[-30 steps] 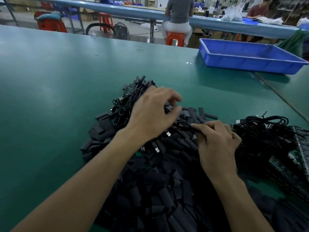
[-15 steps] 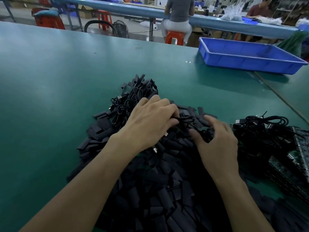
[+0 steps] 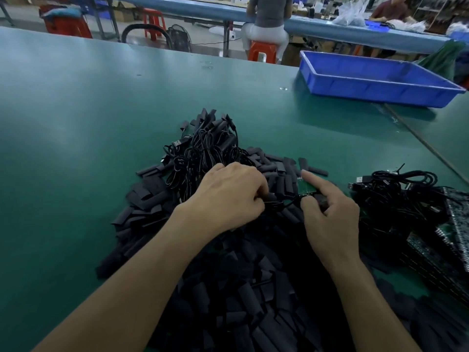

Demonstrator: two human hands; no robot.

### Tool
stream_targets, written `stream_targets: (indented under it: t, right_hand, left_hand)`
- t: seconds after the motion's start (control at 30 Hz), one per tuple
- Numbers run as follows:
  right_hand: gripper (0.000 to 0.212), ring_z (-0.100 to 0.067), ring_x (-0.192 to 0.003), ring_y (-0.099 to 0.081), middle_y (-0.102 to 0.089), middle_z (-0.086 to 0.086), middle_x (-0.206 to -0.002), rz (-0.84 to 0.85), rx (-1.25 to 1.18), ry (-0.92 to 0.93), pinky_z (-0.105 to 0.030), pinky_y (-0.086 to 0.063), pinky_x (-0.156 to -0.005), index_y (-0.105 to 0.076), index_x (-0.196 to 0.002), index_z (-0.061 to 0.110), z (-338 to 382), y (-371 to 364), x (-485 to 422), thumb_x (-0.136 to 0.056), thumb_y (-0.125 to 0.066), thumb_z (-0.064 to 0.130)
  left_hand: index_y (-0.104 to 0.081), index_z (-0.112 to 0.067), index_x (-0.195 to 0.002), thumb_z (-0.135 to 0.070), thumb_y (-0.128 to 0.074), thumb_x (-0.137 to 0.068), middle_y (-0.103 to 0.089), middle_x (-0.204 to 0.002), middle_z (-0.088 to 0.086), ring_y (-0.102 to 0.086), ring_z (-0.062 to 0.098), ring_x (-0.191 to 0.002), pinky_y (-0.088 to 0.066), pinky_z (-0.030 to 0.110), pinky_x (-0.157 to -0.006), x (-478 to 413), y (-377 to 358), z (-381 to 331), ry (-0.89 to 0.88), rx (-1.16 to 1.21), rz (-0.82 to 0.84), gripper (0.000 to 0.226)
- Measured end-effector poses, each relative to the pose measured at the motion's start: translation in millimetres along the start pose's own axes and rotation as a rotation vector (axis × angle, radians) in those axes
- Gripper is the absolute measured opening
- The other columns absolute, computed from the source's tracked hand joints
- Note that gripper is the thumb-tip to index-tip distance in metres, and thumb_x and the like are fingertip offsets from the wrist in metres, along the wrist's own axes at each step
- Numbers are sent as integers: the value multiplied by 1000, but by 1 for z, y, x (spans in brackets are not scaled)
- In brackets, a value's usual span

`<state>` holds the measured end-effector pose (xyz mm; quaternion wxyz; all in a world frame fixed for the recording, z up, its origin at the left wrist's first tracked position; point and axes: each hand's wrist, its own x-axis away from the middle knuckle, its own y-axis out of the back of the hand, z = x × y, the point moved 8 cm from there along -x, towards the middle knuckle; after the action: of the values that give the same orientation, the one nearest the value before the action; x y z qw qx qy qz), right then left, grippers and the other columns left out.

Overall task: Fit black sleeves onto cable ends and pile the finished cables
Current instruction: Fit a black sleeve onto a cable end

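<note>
Factory assembly floor: long green workbenches (image 3: pixel 101 102), blue parts tray (image 3: pixel 375 90), seated workers (image 3: pixel 266 19) on plastic stools (image 3: pixel 261 50).

green table (image 3: pixel 88 128) with black sleeves heap (image 3: pixel 253 301), cable piles (image 3: pixel 203 148), blue tray (image 3: pixel 375 82)

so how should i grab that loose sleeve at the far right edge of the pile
Pinch the loose sleeve across its narrow width, coming from above and the far side. It lies flat on the green table with bare surface beyond it, while other sleeves crowd its left end.
</note>
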<state>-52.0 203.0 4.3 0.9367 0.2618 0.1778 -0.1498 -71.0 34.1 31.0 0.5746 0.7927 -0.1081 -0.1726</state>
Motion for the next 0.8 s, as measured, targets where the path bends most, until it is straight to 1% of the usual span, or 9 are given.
stream_targets:
  t: [0.07,0.17,0.3,0.4,0.47,0.57,0.63,0.7,0.8]
  right_hand:
    - [49,6,-53,-37,-48,23,-67,-6,-75,12,-12,-32,-56,-67,-128,24,1,0,0,-82,-51,19]
    - [45,-4,-43,-39,-59,26,-63,-46,-108,74,-10,-32,-44,-68,-126,26,8,4,1,-88,-54,5]
    - [57,-1,-90,-68,-72,18,-104,-37,-129,137,-9,-48,-71,-58,-128,46,18,3,2,-91,-62,2]
    - [60,-1,-89,-70,-73,22,-103,-31,-208,129,-11,-49,-75,-53,-122,54,15,2,1,-91,-66,4]
    - [55,-2,-95,-70,-72,24,-104,-35,-226,145,-17,-52,-83,-54,-115,54,15,3,1,-91,-68,6]
    - [43,9,-93,-66,-68,35,-96,-63,-134,248,-8,-49,-81,-59,-100,44,26,4,4,-89,-72,5]
    - [33,17,-86,-62,-64,37,-88,-96,-58,335,-2,-44,-75,-64,-102,31,32,5,8,-87,-72,2]
    - [25,20,-85,-58,-62,30,-93,-139,-14,395,-1,-42,-76,-68,-105,16,35,7,10,-86,-73,0]
    - [22,18,-90,-60,-67,15,-98,-147,-15,439,-3,-43,-81,-71,-109,7,38,6,10,-87,-72,3]
  left_hand:
    - [-72,-31,-113,-30,-58,-90,-69,-93,-15,-63,13,-94,-46,37,-92,0,2,-3,-1,86,-17,27]
    - [-68,-29,-120,-42,-66,-88,-69,-96,-14,-62,10,-90,-51,39,-89,-2,5,-10,-41,211,-102,34]
    - [-67,-24,-120,-44,-70,-89,-67,-88,-15,-62,2,-77,-55,28,-78,-5,0,-11,-11,515,-184,36]
    - [-71,-25,-108,-35,-72,-89,-66,-80,-19,-63,-2,-74,-51,12,-72,-7,-3,-5,48,640,-251,21]
    - [-70,-30,-100,-34,-74,-87,-67,-76,-17,-63,-2,-68,-51,12,-68,-7,-5,0,85,739,-267,15]
    - [-68,-29,-93,-40,-79,-80,-73,-78,-9,-69,5,-68,-60,31,-72,-6,-12,3,155,949,-264,20]
    - [-69,-22,-94,-43,-81,-75,-76,-81,-3,-74,15,-75,-62,43,-77,-4,-17,-1,192,1068,-249,31]
    - [-71,-16,-94,-37,-84,-75,-77,-83,3,-74,18,-76,-62,44,-79,-4,-20,-4,197,1194,-247,31]
    - [-73,-15,-100,-27,-85,-79,-77,-89,7,-72,19,-83,-61,37,-83,-4,-17,-2,190,1262,-301,27]
